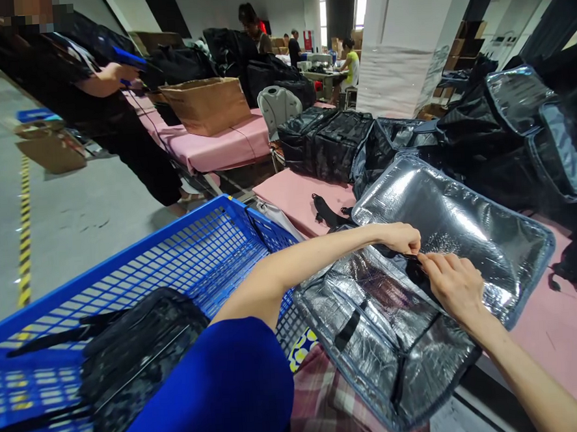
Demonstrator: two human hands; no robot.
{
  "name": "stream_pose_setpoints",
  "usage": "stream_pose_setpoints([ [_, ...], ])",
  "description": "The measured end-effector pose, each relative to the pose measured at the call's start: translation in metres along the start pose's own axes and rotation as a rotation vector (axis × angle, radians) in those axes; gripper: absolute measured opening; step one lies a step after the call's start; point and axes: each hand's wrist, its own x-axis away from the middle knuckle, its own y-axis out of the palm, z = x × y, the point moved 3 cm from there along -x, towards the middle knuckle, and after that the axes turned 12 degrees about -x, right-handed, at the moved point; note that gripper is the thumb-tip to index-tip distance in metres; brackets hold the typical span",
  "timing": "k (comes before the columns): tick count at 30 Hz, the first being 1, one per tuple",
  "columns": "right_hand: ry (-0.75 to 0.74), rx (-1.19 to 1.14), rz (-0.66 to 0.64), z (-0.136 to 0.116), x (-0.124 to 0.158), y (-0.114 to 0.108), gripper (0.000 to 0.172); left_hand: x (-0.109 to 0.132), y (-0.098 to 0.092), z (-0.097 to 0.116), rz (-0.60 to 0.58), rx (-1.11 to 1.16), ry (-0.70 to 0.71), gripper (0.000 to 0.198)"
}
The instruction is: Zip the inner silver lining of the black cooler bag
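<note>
An insulated bag [372, 308] with a silver foil lining lies open in front of me, its lid [454, 212] folded back on the far side. My left hand [401, 236] is closed over the seam between lid and body, fingers pinched on a thin black strip [411, 257]. Against the other end of that strip, my right hand [455, 285] is closed too, with thumb and forefinger meeting close to the left hand. Both hands partly cover the strip, so its exact kind is unclear. Black dividers or straps cross the foil inside the bag.
At my left stands a blue plastic crate [172, 233] with a dark camouflage bag [145, 355] in it. More black bags [333, 141] are piled on the pink table [287, 193]. A cardboard box [206, 107] sits farther back. A person in black [101, 116] holds a blue handheld tool [129, 58].
</note>
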Motion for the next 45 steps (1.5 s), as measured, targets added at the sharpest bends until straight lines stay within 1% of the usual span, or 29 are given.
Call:
stream_pose_setpoints([
  [4,-0.047,0.037,0.027,-0.003,-0.002,0.003,0.02,0.003,-0.002,0.0,0.01,0.046,0.003,0.014],
  [6,-0.034,0.043,0.058,-0.002,0.0,0.001,0.017,0.004,-0.003,0.0,0.006,0.069,-0.004,0.013],
  [9,0.0,0.042,0.09,0.0,0.009,-0.009,0.012,0.005,-0.003,0.0,0.011,0.103,-0.004,0.009],
  [11,-0.026,0.054,0.057,-0.001,0.016,-0.016,0.013,0.005,-0.003,0.0,0.009,0.106,-0.009,0.01],
  [14,-0.108,0.134,-0.006,-0.004,0.024,-0.024,0.017,0.002,-0.004,0.0,-0.007,0.076,-0.033,0.011],
  [17,-0.14,0.215,0.001,-0.005,0.023,-0.028,0.017,0.005,-0.005,0.003,-0.022,0.029,-0.07,0.011],
  [18,-0.144,0.227,0.007,-0.006,0.022,-0.028,0.017,0.008,-0.006,0.006,-0.009,0.011,-0.089,0.012],
  [19,-0.144,0.233,0.012,-0.006,0.02,-0.028,0.018,0.013,-0.006,0.009,0.03,-0.012,-0.115,0.012],
  [21,-0.14,0.23,0.019,-0.006,0.017,-0.029,0.018,0.026,-0.007,0.017,0.176,-0.086,-0.193,0.011],
  [23,-0.136,0.224,0.019,-0.006,0.015,-0.029,0.019,0.04,-0.003,0.027,0.316,-0.188,-0.303,0.018],
  [24,-0.135,0.22,0.017,-0.005,0.015,-0.029,0.019,0.045,0.001,0.033,0.344,-0.23,-0.359,0.024],
  [26,-0.133,0.221,0.004,-0.005,0.015,-0.029,0.019,0.05,0.012,0.043,0.329,-0.265,-0.449,0.03],
  [27,-0.13,0.225,-0.001,-0.005,0.016,-0.028,0.019,0.05,0.017,0.048,0.314,-0.258,-0.484,0.031],
  [31,-0.135,0.238,0.002,-0.006,0.018,-0.027,0.018,0.042,0.031,0.057,0.288,-0.187,-0.593,0.024],
  [33,-0.145,0.239,0.006,-0.007,0.019,-0.027,0.018,0.039,0.032,0.057,0.288,-0.167,-0.591,0.024],
  [37,-0.155,0.232,0.028,-0.011,0.018,-0.028,0.018,0.041,0.03,0.054,0.326,-0.122,-0.499,0.021],
  [39,-0.159,0.22,0.051,-0.012,0.016,-0.029,0.017,0.043,0.031,0.052,0.341,-0.095,-0.474,0.021],
  [45,-0.182,0.198,0.042,-0.013,0.011,-0.029,0.017,0.044,0.034,0.049,0.374,-0.053,-0.481,0.022],
])
